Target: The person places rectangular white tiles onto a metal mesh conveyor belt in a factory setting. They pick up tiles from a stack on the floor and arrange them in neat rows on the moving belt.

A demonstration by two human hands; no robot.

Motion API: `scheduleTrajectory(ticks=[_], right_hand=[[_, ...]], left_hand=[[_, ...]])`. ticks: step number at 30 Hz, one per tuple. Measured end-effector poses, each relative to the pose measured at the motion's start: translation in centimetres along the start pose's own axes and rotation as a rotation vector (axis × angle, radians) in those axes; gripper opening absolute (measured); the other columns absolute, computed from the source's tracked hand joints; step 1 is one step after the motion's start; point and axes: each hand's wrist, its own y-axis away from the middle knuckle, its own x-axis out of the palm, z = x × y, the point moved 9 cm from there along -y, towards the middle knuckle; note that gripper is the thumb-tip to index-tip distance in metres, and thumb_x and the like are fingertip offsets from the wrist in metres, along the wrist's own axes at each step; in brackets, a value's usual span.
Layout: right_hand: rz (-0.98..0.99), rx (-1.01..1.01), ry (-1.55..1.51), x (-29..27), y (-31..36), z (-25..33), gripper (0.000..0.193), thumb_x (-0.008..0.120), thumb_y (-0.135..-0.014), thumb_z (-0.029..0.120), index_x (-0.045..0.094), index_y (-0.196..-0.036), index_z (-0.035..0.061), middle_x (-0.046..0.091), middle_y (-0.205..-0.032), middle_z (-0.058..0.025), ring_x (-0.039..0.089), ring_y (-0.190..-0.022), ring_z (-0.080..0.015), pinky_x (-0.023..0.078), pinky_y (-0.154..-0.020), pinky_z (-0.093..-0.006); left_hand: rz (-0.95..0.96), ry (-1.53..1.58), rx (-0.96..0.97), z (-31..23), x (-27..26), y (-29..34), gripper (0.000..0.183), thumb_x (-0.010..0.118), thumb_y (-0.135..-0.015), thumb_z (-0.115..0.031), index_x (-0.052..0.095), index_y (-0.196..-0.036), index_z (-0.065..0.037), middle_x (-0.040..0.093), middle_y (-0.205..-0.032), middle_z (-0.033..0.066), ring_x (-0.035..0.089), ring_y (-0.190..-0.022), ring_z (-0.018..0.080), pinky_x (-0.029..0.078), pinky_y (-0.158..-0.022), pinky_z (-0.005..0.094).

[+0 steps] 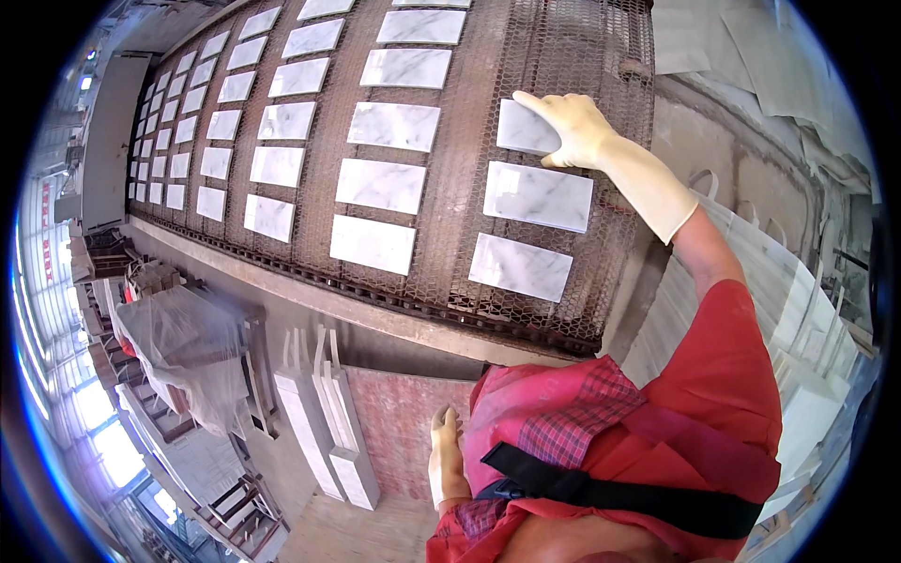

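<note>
My right hand (574, 127), in a cream rubber glove, reaches over a mesh conveyor belt (460, 141). Its thumb and fingers span the right end of a white, grey-veined marble tile (526, 129) and grip its two long edges; part of the tile is hidden under the glove. Two similar tiles lie nearer me in the same row, a middle tile (538, 196) and a near tile (521, 266). Down beside my body hangs my left hand (448, 457), gloved alike, with loosely extended fingers and nothing visible in them.
Several more rows of marble tiles (378, 185) stretch away to the left on the belt. A pale frame edge (413, 328) runs along its near side. White strips (349, 441) lean by a reddish board (404, 422). Plastic sheeting (188, 347) covers a stack at left.
</note>
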Motion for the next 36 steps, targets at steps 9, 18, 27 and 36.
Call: scheduleTrajectory(ticks=[9, 18, 27, 36], right_hand=[[-0.149, 0.081, 0.047, -3.9, -3.8, -6.2, 0.114, 0.098, -0.076, 0.031, 0.037, -0.171, 0.0224, 0.072, -0.131, -0.0155, 0.068, -0.125, -0.0366, 0.054, -0.112, -0.0458], [0.002, 0.093, 0.174, -2.3, -5.5, -7.8, 0.111, 0.096, -0.08, 0.037, 0.037, -0.172, 0.0231, 0.071, -0.132, -0.0143, 0.069, -0.122, -0.0351, 0.055, -0.109, -0.0457], [-0.151, 0.097, 0.196, -6.8, -8.4, -11.3, 0.11, 0.096, -0.073, 0.042, 0.044, -0.168, 0.0209, 0.074, -0.128, -0.0151, 0.071, -0.122, -0.0358, 0.056, -0.107, -0.0458], [-0.135, 0.145, 0.198, -6.2, -10.7, -14.7, 0.096, 0.095, -0.08, 0.035, 0.05, -0.163, 0.0194, 0.072, -0.136, -0.0157, 0.068, -0.127, -0.0386, 0.054, -0.111, -0.0476]], left_hand=[[-0.009, -0.025, 0.05, -4.5, 0.2, 3.3, 0.067, 0.062, -0.11, -0.044, 0.05, -0.161, -0.002, 0.065, -0.147, 0.0177, 0.064, -0.131, 0.0273, 0.049, -0.11, 0.0399], [0.081, -0.113, 0.061, -3.8, 2.2, 3.0, 0.066, 0.063, -0.11, -0.045, 0.053, -0.16, -0.002, 0.066, -0.146, 0.0187, 0.065, -0.129, 0.0279, 0.05, -0.109, 0.0403], [-0.038, -0.048, 0.044, -2.2, 0.0, 1.9, 0.056, 0.067, -0.109, -0.036, 0.055, -0.159, -0.013, 0.077, -0.124, 0.0121, 0.074, -0.101, 0.0206, 0.056, -0.083, 0.0322], [0.058, -0.107, 0.059, -6.4, 3.8, 6.6, 0.064, 0.064, -0.11, -0.041, 0.053, -0.159, -0.001, 0.068, -0.141, 0.018, 0.067, -0.124, 0.0279, 0.053, -0.106, 0.0386]])
